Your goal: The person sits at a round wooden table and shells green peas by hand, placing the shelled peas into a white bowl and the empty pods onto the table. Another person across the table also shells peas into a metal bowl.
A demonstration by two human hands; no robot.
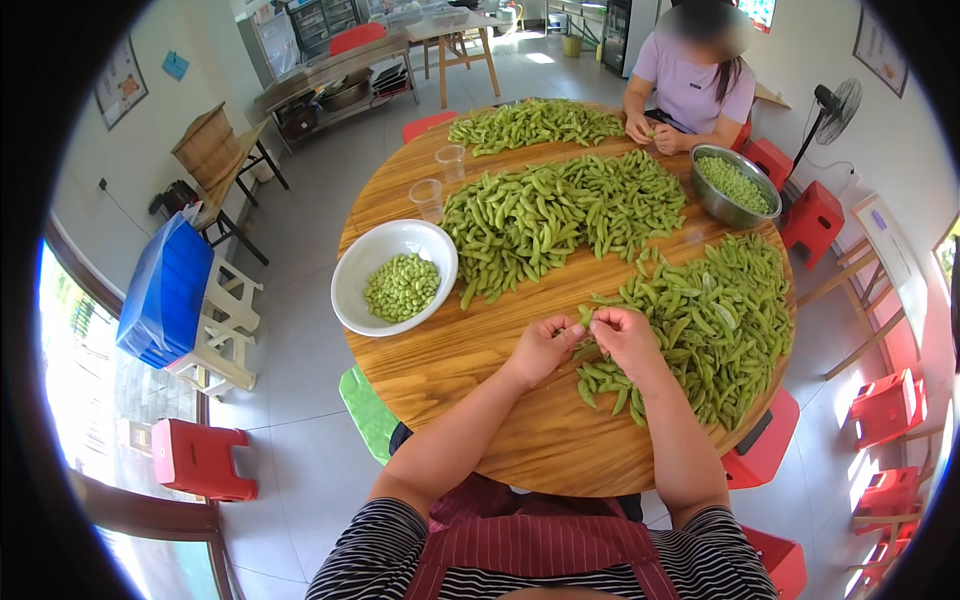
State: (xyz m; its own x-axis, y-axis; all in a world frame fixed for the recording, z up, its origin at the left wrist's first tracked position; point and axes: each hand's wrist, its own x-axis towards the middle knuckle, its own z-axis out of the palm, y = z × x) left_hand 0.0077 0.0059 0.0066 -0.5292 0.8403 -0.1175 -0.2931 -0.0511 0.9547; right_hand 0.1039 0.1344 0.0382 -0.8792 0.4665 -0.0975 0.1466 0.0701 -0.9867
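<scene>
A green soybean pod (586, 315) is pinched between the fingertips of my left hand (546, 350) and my right hand (622, 340), just above the table's near part. Both hands are closed on it. To the right of my right hand spreads a heap of green pods (725, 320), some looking paler and flattened. Beyond my hands lies a large pile of plump pods (560, 215). A white bowl (352, 275) stands left of my left hand, with shelled green beans (402, 287) in its bottom.
Across the round wooden table (450, 385) a person (690, 80) also handles a pod. Near them stands a steel bowl (745, 214) of shelled beans, and a further pod pile (535, 125). Two clear plastic cups (427, 203) stand beyond the white bowl. Red stools (815, 220) surround the table.
</scene>
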